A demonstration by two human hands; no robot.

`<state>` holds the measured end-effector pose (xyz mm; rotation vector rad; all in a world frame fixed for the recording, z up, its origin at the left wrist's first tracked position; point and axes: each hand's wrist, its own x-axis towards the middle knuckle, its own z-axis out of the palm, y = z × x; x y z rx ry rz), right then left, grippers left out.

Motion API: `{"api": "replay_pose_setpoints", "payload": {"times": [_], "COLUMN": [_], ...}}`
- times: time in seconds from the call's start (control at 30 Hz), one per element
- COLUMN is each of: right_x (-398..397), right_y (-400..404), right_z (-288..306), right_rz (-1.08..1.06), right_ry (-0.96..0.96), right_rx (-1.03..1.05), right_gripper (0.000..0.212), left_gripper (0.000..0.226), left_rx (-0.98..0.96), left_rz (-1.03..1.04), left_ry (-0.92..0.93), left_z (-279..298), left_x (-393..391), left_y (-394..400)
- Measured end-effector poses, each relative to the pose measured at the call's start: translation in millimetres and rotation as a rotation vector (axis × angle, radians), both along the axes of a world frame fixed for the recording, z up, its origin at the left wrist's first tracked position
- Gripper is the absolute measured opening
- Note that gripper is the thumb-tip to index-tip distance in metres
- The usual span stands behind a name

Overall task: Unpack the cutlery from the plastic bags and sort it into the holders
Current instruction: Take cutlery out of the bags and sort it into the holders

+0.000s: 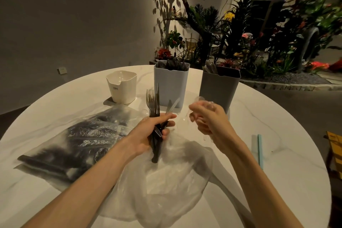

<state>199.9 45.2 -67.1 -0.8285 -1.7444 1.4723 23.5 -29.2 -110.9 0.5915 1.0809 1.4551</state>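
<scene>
My left hand (150, 131) grips a bundle of dark plastic forks (155, 105) with a clear knife among them, tines up, above a crumpled clear bag (172, 181). My right hand (207, 118) holds clear plastic spoons (200, 100), blurred, in front of the dark grey holder (219, 87). A light blue holder (171, 83) at the back centre has dark cutlery in it. The grey holder shows clear cutlery at its rim. A low white holder (122, 87) stands back left with clear pieces inside. A full bag of dark cutlery (77, 140) lies on the left.
Everything sits on a round white marble table (277, 135). A pale blue strip (260, 151) lies on the right side of the table. A yellow chair (335, 153) is at the right edge. Plants and flowers fill the back right.
</scene>
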Motion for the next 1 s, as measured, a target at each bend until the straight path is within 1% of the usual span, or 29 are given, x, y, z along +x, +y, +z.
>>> {"api": "replay_pose_setpoints", "payload": {"times": [0.07, 0.1, 0.23, 0.3, 0.37, 0.43, 0.57, 0.63, 0.7, 0.73, 0.8, 0.87, 0.93, 1.0], "right_x": [2, 3, -1, -3, -4, -4, -3, -1, 1, 1, 1, -2, -6, -10], "right_y": [2, 4, 7, 7, 8, 8, 8, 9, 9, 8, 5, 3, 3, -1], "right_z": [2, 2, -3, -6, -5, -5, -8, -8, -8, -7, -7, -9, -12, -13], "right_rz": [-0.079, -0.115, -0.195, -0.22, -0.218, -0.19, -0.115, -0.095, -0.036, 0.012, 0.093, 0.093, 0.013, 0.004], "right_ry": [0.089, 0.089, -0.075, -0.102, -0.085, -0.068, -0.114, -0.17, -0.236, -0.267, -0.331, -0.385, -0.367, -0.308], "right_rx": [-0.049, -0.064, -0.073, -0.072, -0.076, -0.095, -0.063, -0.053, -0.052, -0.06, -0.048, 0.053, 0.163, 0.153], "right_gripper": [0.022, 0.022, 0.023, 0.022, 0.019, 0.015, 0.015, 0.014, 0.011, 0.01, 0.015, 0.025, 0.039, 0.048], "left_gripper": [0.044, 0.046, 0.043, 0.039, 0.038, 0.041, 0.038, 0.041, 0.043, 0.038, 0.029, 0.025, 0.021, 0.015], "left_rx": [0.025, 0.042, 0.088, 0.112, 0.129, 0.121, 0.087, 0.089, 0.084, 0.075, 0.049, 0.029, 0.027, 0.048], "left_rz": [-0.047, -0.072, -0.139, -0.161, -0.17, -0.173, -0.155, -0.089, 0.018, 0.057, 0.072, 0.042, 0.008, -0.013], "left_ry": [0.057, 0.081, 0.121, 0.176, 0.236, 0.276, 0.319, 0.285, 0.168, 0.127, 0.115, 0.155, 0.216, 0.251], "left_z": [4, 6, 9, 9, 9, 10, 12, 11, 10, 8, 6, 7, 8, 10], "left_x": [4, 5, 8, 8, 8, 9, 12, 14, 13, 11, 7, 6, 8, 15], "left_y": [-5, -7, -11, -12, -12, -13, -16, -14, -10, -8, -7, -9, -11, -13]}}
